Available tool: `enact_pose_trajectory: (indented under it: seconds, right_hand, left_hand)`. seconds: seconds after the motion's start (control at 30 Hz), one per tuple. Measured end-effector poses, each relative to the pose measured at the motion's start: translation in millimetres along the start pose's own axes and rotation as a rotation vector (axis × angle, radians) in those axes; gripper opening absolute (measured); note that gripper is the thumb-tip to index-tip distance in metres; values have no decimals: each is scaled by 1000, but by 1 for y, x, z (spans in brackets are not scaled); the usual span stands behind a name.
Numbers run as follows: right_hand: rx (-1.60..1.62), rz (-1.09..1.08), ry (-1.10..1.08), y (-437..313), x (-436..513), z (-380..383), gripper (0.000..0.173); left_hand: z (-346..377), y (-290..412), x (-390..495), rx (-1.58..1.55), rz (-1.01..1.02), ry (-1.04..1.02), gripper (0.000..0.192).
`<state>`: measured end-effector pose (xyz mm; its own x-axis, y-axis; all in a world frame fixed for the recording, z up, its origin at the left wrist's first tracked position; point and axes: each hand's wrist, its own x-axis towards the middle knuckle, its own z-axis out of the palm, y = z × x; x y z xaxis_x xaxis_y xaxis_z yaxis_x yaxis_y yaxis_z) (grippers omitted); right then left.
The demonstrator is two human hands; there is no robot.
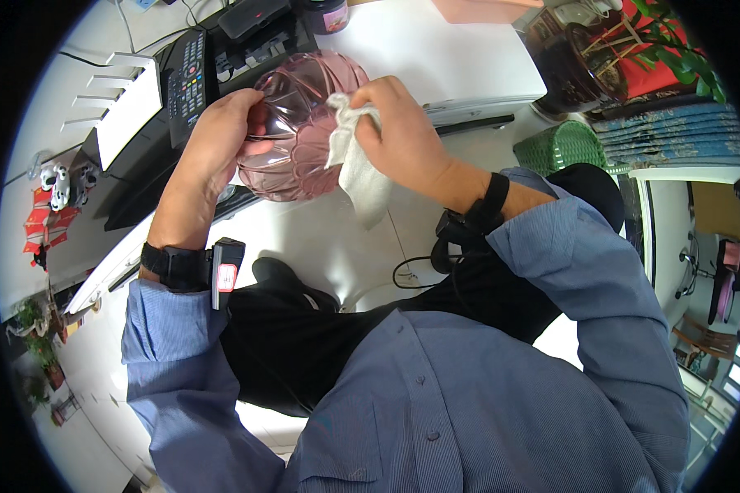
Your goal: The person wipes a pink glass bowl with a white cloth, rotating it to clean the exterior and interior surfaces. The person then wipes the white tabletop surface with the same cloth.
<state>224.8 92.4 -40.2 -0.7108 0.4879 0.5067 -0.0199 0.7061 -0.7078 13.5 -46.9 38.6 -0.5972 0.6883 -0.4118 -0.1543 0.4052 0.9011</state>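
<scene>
A pink, clear fluted bowl [290, 111], glass or plastic, is tilted above the near edge of the furniture, its scalloped base facing me. My left hand [234, 129] grips it from the left, thumb and fingers at its side. In my right hand [394, 129] is a white cloth [364, 175], pinched between thumb and fingers against the bowl's right side; the lower end of the cloth hangs loose. Both wrists wear black straps with small devices.
Behind the bowl is a white cabinet top [431, 55]. To the left lie a black remote control [188, 80] and a white router [129, 111]. A dark jar [327, 15] stands at the back. A potted plant [586, 68] and a green woven basket [558, 148] are at right.
</scene>
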Motion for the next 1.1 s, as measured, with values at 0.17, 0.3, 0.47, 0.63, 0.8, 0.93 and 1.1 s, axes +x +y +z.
enact_pose_trajectory:
  seconds: [0.17,0.3,0.47,0.63,0.8,0.93,1.1]
  right_hand:
    - [47,459,-9,18,-7,7,21]
    - [137,459,-44,0,-17,17,22]
    - [60,-147,-209,-38,-15,16,25]
    - [-44,-242,-118,-34,23,14,24]
    - [-122,92,65,5,53,0,22]
    - [-159,328,-3,20,49,-10,23]
    - [-23,51,-41,-6,16,1,24]
  left_hand:
    - [-14,-3,5,-137,-44,28,24]
    - [-13,-10,3,-169,-4,6,24]
    - [-14,-6,-3,-131,3,-44,28]
    - [-16,-4,-4,-118,9,-74,32]
    - [-17,-5,-4,-78,16,-53,32]
    - [-19,-4,-3,-70,35,-70,32]
    - [-17,-4,-3,-76,40,-52,31]
